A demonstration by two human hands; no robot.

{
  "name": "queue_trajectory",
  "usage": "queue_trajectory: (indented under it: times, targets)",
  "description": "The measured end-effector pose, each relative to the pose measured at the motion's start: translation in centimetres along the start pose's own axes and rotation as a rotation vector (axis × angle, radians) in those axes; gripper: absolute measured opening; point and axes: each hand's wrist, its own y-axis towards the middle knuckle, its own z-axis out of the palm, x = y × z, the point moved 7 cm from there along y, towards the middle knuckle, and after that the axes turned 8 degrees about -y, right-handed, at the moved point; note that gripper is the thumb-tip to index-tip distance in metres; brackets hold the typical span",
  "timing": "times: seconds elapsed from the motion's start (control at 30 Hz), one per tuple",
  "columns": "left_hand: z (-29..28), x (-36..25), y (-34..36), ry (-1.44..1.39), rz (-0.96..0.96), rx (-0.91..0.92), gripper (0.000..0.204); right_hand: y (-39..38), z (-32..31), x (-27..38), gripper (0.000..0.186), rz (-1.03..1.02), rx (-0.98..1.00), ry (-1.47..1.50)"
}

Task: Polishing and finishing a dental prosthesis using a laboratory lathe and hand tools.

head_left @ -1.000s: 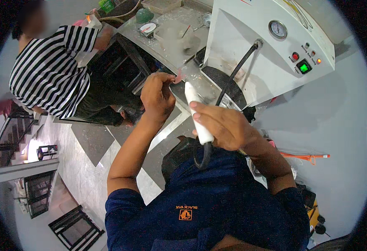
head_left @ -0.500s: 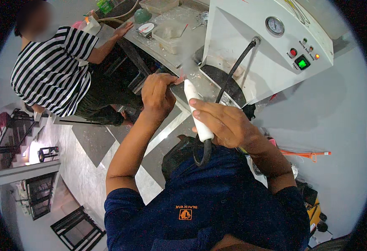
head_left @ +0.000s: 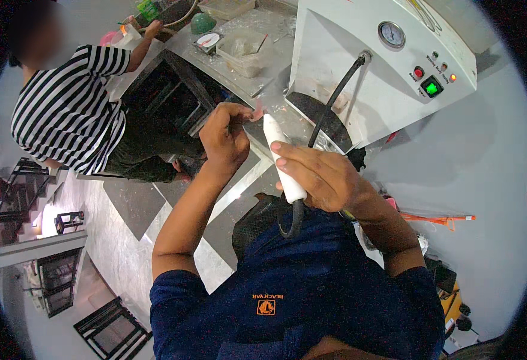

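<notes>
My right hand point(head_left: 320, 174) is closed around a white pen-like steam handpiece point(head_left: 283, 159), its narrow tip pointing up and away from me. A black cord loops from its lower end. My left hand point(head_left: 224, 135) pinches a small pinkish piece point(head_left: 258, 111) between thumb and fingers, just left of the handpiece tip. What the piece is cannot be made out. Beyond both hands stands a white machine point(head_left: 335, 78) with a round pressure gauge point(head_left: 391, 35), a lit green switch point(head_left: 431, 87) and a black hose point(head_left: 337, 96) coming out of its front.
A worktable point(head_left: 239, 36) carries a clear plastic tub point(head_left: 240, 53), a small white scale point(head_left: 207, 41) and a green bowl point(head_left: 203, 23). To the left sits a person in a striped shirt point(head_left: 65, 114), an arm on the table's far side. Orange rods point(head_left: 437, 219) stick out at right.
The whitish puff of vapour near the handpiece tip has thinned. The other person's hand has moved back and to the left. My two hands have barely shifted.
</notes>
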Motion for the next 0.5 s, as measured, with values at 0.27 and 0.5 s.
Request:
queue_trajectory:
  times: [0.27, 0.5]
  targets:
    - [0.25, -0.28, 0.16, 0.03, 0.049, 0.016, 0.028, 0.33, -0.01, 0.33, 0.043, -0.025, 0.021, -0.052]
    - [-0.18, 0.44, -0.05, -0.019, -0.051, -0.01, 0.026, 0.52, 0.35, 0.32, 0.04, -0.001, 0.021, -0.03]
